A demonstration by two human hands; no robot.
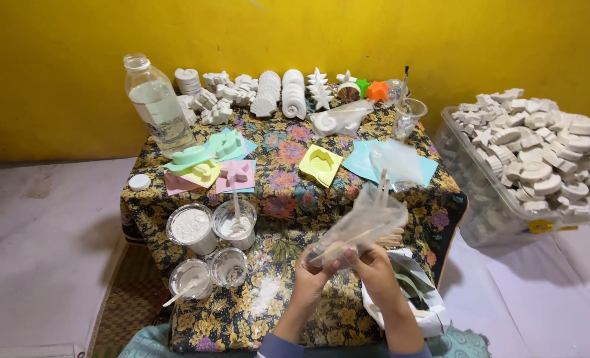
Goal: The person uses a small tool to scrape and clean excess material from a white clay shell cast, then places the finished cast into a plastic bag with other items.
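**Holding a clear bag of sticks over the table's near edge**

Gripping from both sides, the left hand (310, 275) and right hand (373, 260) pinch the lower end of a clear bag (364, 222) with fingers closed on it; wooden sticks (388, 237) show through the plastic. The bag sits just above the near edge of the table (295, 199), right of centre, tilted up toward the far right.

Near the table's near-left corner stand four clear cups. The far-left cup (191, 227) is heaped with white powder; the one beside it (234, 223) holds a wet white mix with a stirrer standing in it. The two nearer cups (190, 277) (228, 266) carry only white residue, and a stick leans out of the left one. Spilled powder (265, 293) lies just beside them.

A plastic bottle (155, 106), about half full of clear liquid, stands at the far-left corner, its white cap (139, 181) lying by the left edge. Coloured moulds (205, 162) lie mid-table, and white casts (268, 93) line the far edge. Off the right edge, a clear bin (480, 212) is piled with more casts.
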